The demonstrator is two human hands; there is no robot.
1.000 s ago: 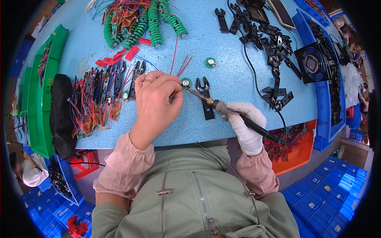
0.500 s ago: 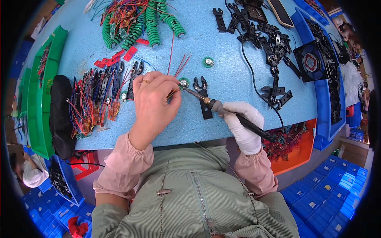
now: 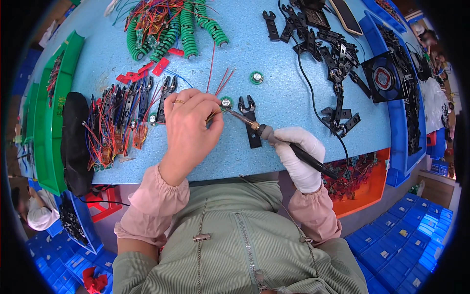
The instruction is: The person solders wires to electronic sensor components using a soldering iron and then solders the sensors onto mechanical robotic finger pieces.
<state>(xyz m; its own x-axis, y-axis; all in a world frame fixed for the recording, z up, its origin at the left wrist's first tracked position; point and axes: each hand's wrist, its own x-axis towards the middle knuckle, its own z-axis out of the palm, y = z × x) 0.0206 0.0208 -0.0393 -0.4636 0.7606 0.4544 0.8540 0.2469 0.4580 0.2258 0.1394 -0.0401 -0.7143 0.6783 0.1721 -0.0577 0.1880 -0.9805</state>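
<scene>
Left hand [image 3: 188,127] pinches thin wires at small round speaker [image 3: 225,102] on blue table [image 3: 274,59]. Gloved right hand [image 3: 299,157] grips soldering iron [image 3: 274,139], tip at speaker. Black bracket [image 3: 249,125] lies under the iron; wired boards [image 3: 120,122] left, green coiled cables [image 3: 183,27] beyond.

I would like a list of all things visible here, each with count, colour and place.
small round speaker: one, green and silver, at the soldering tip
second round speaker: one, green, further back
soldering iron: one, black grip, in right hand
black bracket: one, under the iron
coiled cables: several, green, back left
wired black parts: a row, red wires, left of left hand
black plastic parts: many, back right
fan: one, black, right
table: one, light blue
green trays: far left
left hand: bare, pinching thin wires
right hand: white glove
</scene>
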